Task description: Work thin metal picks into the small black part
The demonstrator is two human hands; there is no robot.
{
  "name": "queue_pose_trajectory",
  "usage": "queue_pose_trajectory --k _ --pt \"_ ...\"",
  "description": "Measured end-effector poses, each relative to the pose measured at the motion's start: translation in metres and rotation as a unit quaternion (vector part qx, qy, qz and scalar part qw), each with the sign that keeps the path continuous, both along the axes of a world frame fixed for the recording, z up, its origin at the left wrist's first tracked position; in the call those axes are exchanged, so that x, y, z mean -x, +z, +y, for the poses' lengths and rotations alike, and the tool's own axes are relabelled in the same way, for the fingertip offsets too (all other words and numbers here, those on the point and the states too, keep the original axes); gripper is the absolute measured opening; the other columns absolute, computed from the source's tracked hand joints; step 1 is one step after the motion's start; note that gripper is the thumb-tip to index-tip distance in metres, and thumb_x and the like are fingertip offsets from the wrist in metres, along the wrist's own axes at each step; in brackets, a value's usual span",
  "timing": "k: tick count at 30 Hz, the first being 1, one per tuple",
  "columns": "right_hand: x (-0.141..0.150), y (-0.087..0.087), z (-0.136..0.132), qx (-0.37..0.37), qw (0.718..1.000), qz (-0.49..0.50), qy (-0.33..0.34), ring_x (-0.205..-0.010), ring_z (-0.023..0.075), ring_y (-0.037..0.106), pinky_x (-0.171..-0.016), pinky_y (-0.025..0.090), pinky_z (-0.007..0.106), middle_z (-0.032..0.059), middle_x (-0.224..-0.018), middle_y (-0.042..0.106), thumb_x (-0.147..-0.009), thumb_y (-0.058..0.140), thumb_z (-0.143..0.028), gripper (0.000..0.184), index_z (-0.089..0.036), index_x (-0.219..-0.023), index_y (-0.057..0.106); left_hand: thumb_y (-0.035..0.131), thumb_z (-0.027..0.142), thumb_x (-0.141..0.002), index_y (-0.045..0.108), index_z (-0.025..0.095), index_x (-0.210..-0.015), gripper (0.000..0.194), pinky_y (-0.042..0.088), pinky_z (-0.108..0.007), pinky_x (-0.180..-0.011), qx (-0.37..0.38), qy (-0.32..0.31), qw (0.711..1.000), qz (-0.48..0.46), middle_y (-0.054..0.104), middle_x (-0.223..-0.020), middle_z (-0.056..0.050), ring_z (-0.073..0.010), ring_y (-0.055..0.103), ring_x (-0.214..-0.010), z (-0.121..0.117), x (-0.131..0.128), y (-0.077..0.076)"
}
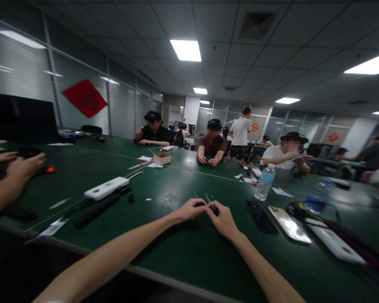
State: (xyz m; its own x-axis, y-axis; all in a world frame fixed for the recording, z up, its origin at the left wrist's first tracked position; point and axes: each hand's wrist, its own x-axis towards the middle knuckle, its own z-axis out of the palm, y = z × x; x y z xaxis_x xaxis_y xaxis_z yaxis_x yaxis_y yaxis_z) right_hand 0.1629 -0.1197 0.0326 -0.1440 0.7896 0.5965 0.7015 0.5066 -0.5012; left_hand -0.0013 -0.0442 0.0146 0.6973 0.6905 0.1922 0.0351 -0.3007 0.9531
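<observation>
Both my arms reach forward over a dark green table (183,252). My left hand (189,210) and my right hand (222,219) meet at the fingertips near the table's middle. Each hand is closed in a pinch on a small dark object (208,206) held between them. It is too small to name. Two thin pale sticks (205,197) lie on the table just beyond the fingers.
Two phones (260,216) (289,225) lie to the right, with a white power strip (334,244) and water bottles (265,182) beyond. A white device (105,188) and black bar (96,209) lie to the left. Another person's hands (22,166) work at far left. Several people sit across the table.
</observation>
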Motion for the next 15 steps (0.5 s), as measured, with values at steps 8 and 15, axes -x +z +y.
queue_pose_trajectory --k 8,15 --pt "-0.0017 0.0006 0.001 -0.003 1.0 0.017 -0.007 -0.065 0.0143 0.056 -0.062 0.04 0.023 0.0018 -0.074 0.063 -0.088 0.042 -0.036 0.027 -0.018 -0.085 0.061 0.056 0.054 -0.073 0.056 0.014 -0.099 0.048 0.021 -0.017 -0.04 0.057 0.004 0.998 -0.013 0.032 -0.05 0.009 -0.0039 0.027 -0.04 -0.0036 0.0011 0.0057" --pt "-0.0008 0.004 -0.002 -0.003 1.0 0.023 -0.016 -0.066 0.0153 0.057 -0.063 0.041 0.024 0.0036 -0.077 0.064 -0.087 0.042 -0.038 0.029 -0.017 -0.088 0.062 0.055 0.051 -0.075 0.055 0.014 -0.097 0.043 0.021 -0.017 -0.04 0.07 -0.006 0.997 -0.035 0.032 -0.053 0.008 -0.0041 0.027 -0.041 -0.0031 0.0023 0.0057"
